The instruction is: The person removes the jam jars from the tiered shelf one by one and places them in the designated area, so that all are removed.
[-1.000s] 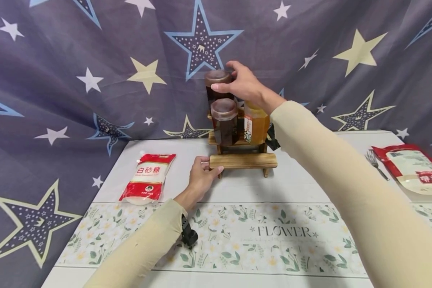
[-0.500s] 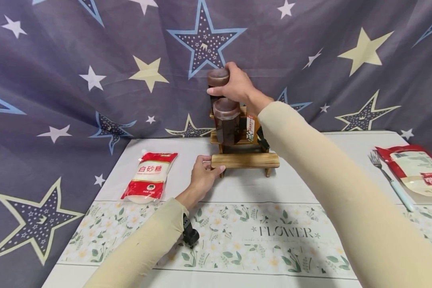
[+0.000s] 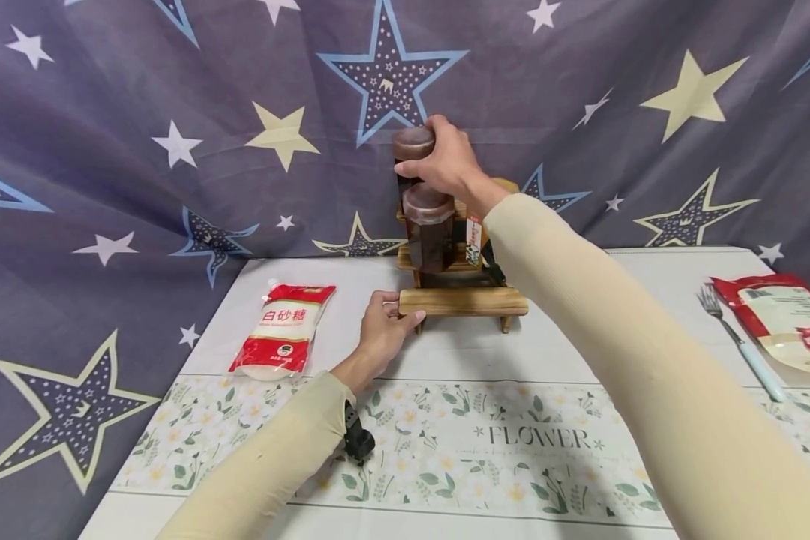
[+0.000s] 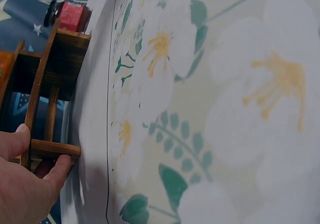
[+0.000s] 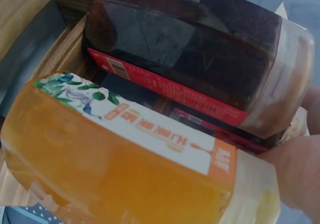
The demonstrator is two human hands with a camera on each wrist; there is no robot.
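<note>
Wooden rack [image 3: 462, 301] and rear jar [image 3: 408, 146] gripped

A red-and-white bag [image 3: 277, 330] lies centre left. At centre, the left hand [image 3: 382, 330] pinches the rack's left end; at upper centre, the right hand [image 3: 451, 159] grips the dark rear jar's top.

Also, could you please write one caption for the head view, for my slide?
Left grip on the stepped wooden rack, right grip around the rear dark jar.

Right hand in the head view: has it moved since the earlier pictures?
Yes: the right hand has shifted slightly left relative to the wooden stand.
</note>
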